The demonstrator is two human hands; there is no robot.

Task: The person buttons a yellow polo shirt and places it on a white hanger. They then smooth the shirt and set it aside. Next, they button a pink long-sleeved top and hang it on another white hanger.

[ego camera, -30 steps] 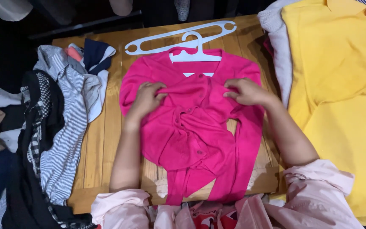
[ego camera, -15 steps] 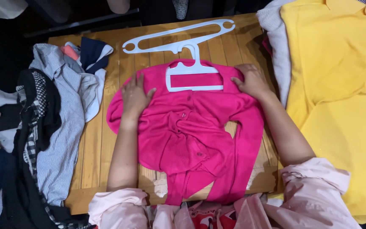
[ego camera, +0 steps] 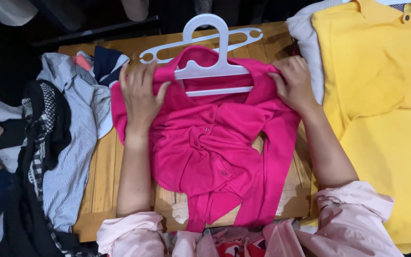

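Your pink shirt [ego camera: 215, 152] lies mid-tabletop [ego camera: 101, 185], collar toward the far edge, long axis running far to near. The white hanger [ego camera: 215, 66] sits in its neck, hook pointing away. Your left hand [ego camera: 140, 95] presses flat, fingers spread, on one shoulder; your right hand [ego camera: 293, 83] pinches the other shoulder's fabric.

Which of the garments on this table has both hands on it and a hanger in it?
The bright pink shirt in the middle: left hand and right hand press its shoulders over a white hanger. The yellow shirt and striped shirt lie untouched.
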